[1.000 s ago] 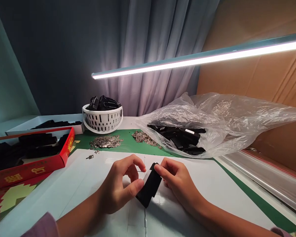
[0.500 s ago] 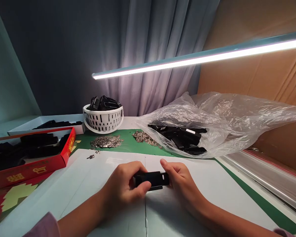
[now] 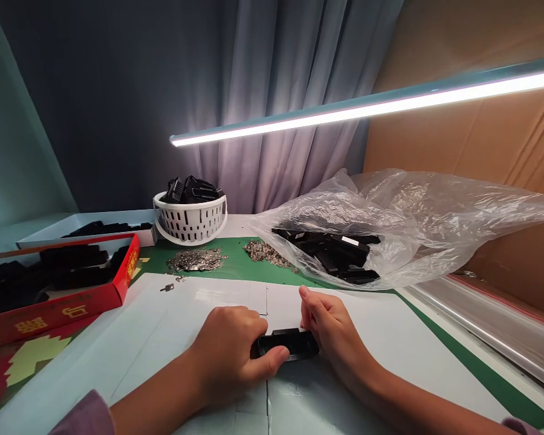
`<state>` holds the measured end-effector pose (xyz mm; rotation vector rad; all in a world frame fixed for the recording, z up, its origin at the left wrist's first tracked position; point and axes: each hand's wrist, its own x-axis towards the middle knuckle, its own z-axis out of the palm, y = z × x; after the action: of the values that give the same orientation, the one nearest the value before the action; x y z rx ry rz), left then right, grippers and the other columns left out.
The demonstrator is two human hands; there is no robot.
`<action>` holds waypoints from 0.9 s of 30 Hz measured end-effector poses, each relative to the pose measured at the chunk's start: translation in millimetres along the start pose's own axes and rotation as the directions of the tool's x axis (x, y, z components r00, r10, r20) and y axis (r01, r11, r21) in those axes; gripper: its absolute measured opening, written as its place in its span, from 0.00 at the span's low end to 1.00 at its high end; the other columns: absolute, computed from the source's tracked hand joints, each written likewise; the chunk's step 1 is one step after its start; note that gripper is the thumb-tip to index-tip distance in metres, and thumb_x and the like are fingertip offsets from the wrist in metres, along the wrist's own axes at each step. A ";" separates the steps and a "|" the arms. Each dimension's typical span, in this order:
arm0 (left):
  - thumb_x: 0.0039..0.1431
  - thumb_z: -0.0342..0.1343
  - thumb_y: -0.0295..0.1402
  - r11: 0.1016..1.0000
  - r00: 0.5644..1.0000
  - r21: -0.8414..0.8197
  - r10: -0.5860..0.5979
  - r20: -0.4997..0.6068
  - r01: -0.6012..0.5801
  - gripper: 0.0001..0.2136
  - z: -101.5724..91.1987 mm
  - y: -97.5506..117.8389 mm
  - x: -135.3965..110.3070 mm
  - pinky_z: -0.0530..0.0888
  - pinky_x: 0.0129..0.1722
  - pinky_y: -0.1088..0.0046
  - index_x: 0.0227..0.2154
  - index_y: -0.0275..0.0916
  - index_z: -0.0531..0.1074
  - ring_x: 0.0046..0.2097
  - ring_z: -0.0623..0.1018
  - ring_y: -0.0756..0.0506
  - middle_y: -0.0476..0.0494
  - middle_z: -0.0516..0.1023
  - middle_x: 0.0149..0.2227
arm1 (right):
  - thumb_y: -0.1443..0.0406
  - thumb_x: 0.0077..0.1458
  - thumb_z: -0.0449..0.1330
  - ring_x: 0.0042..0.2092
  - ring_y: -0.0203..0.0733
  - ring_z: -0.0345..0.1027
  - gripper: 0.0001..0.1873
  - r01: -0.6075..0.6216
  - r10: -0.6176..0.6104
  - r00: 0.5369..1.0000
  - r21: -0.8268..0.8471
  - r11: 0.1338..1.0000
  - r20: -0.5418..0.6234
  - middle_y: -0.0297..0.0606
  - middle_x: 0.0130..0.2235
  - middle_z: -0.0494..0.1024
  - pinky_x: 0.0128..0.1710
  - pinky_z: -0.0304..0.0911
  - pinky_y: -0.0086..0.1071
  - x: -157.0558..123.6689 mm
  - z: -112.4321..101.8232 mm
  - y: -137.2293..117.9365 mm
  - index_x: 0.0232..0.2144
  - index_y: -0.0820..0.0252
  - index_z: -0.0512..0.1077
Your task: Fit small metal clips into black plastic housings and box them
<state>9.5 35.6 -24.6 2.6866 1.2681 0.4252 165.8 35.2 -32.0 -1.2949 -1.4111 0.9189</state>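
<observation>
Between my hands lies an oblong black plastic housing [image 3: 301, 344], tilted so that its hollow side with raised rims faces me. My left hand [image 3: 233, 344] grips its left end, thumb laid along the near edge and fingers wrapped behind. At the other end, my right hand [image 3: 335, 329] is curled against the housing, its thumb raised near the bent forefinger. Whatever those right fingers may hold is hidden. Both hands are over the white sheet [image 3: 163, 344]. A small metal piece [image 3: 168, 287] lies by itself on the sheet's far left.
Heaps of small metal pieces [image 3: 197, 260] lie on the green mat [image 3: 236, 246]. A white basket [image 3: 190, 217] of black parts stands behind. At left are a red box [image 3: 84, 307] and a white tray [image 3: 49, 237] with black parts. A clear plastic bag [image 3: 417, 241] covers more at right.
The housing has turned over, showing its hollow side instead of the flat face with a light slot. It has moved slightly down and right. My right thumb has shifted a little to the right.
</observation>
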 end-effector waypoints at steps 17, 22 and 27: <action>0.48 0.44 0.46 0.981 0.985 0.138 -0.150 0.082 0.138 0.17 -2.2 16.6 0.7 0.57 0.22 0.72 0.18 0.38 0.67 0.26 0.70 0.43 0.45 0.73 0.22 | 0.68 0.52 0.46 0.18 0.28 0.57 0.06 -0.023 0.076 0.993 -0.501 0.865 0.085 0.27 0.20 0.63 0.21 0.59 0.25 54.8 -7.8 1.3 0.34 0.60 0.59; 0.49 0.43 0.43 0.969 0.971 0.143 -0.219 0.102 0.203 0.15 0.3 18.3 -0.9 0.54 0.20 0.72 0.19 0.38 0.66 0.25 0.70 0.43 0.44 0.72 0.22 | 0.67 0.54 0.50 0.34 0.34 0.63 0.08 0.068 -0.021 0.997 -0.799 0.597 0.070 0.35 0.31 0.68 0.37 0.60 0.33 81.7 -0.3 2.4 0.37 0.66 0.64; 0.48 0.42 0.45 0.967 0.962 0.119 -0.241 0.132 0.226 0.17 -1.8 17.5 -4.5 0.56 0.19 0.72 0.20 0.37 0.66 0.23 0.70 0.42 0.43 0.71 0.21 | 0.64 0.56 0.48 0.36 0.33 0.63 0.10 0.119 -0.036 0.993 -0.903 0.414 0.114 0.36 0.34 0.68 0.38 0.60 0.33 89.5 4.8 9.5 0.35 0.66 0.65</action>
<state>19.1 21.1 -19.5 2.5488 1.5769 0.1341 167.2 125.1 -27.6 -1.9571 -2.1490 0.0068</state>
